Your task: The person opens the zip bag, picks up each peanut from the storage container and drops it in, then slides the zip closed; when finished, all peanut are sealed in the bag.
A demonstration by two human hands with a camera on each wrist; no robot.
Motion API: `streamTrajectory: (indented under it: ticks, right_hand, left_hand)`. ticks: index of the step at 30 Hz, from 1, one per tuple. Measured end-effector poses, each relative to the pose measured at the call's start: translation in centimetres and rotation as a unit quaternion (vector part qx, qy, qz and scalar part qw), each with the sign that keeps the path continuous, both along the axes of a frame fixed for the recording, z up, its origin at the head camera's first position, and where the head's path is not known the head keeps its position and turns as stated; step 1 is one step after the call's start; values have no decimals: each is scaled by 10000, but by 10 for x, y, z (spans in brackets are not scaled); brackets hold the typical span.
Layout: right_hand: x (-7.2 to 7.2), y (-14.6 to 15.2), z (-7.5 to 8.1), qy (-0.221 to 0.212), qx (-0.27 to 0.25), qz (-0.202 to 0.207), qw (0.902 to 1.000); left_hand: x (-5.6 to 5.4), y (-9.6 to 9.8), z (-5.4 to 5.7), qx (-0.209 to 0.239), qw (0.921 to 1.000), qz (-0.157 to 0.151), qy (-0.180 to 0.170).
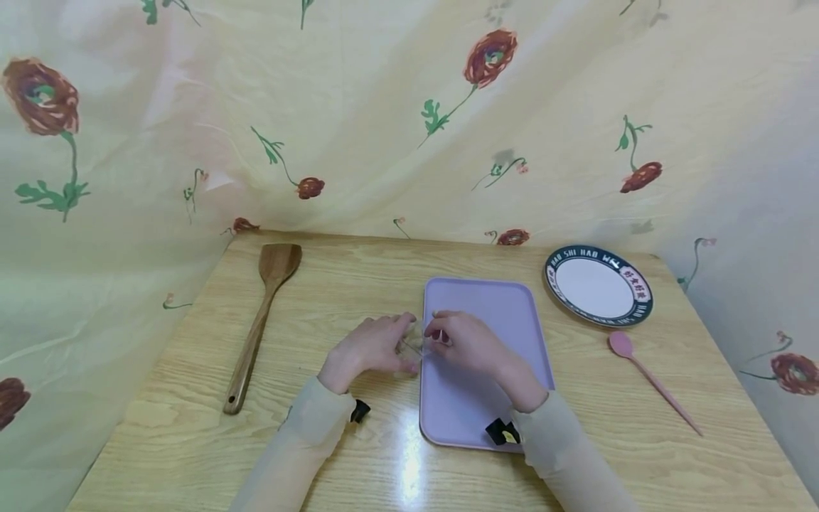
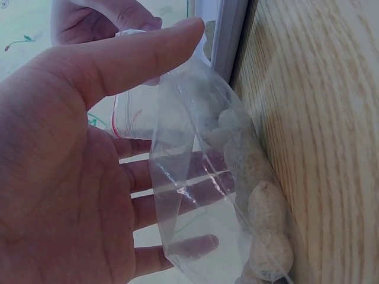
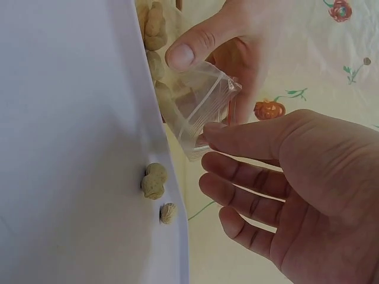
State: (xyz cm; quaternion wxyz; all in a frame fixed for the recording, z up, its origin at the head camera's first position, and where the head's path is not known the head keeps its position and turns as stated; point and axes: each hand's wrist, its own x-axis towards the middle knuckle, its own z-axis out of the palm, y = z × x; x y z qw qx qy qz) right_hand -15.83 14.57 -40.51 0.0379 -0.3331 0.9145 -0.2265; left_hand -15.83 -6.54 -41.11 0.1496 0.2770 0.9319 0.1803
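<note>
A small clear zip bag (image 2: pixel 195 177) with several peanuts (image 2: pixel 260 201) in it lies against the left rim of a lilac tray (image 1: pixel 486 299). My left hand (image 1: pixel 404 343) holds the bag, thumb (image 2: pixel 148 53) on its upper edge and fingers behind the film. My right hand (image 1: pixel 439 334) pinches the bag's open mouth (image 3: pixel 204 127) between thumb and forefinger. Two loose peanuts (image 3: pixel 155 180) lie on the tray just inside its rim. In the head view the bag (image 1: pixel 416 346) is barely visible between the two hands.
A wooden spatula (image 1: pixel 262 320) lies at the left of the wooden table (image 1: pixel 345 284). A white plate with a dark rim (image 1: pixel 598 284) sits at the back right, with a pink spoon (image 1: pixel 646 373) in front of it. A flowered curtain hangs behind.
</note>
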Motion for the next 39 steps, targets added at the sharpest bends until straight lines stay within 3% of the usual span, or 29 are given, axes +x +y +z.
streamTrajectory:
  ticks: [25, 39]
  right_hand:
    - [-2, 3, 0, -241, -142, -135, 9995]
    - [-13, 16, 0, -263, -259, -500, 9981]
  left_hand:
    - [0, 0, -2, 11, 10000, 35, -10]
    - [-1, 0, -3, 114, 9999, 0, 0]
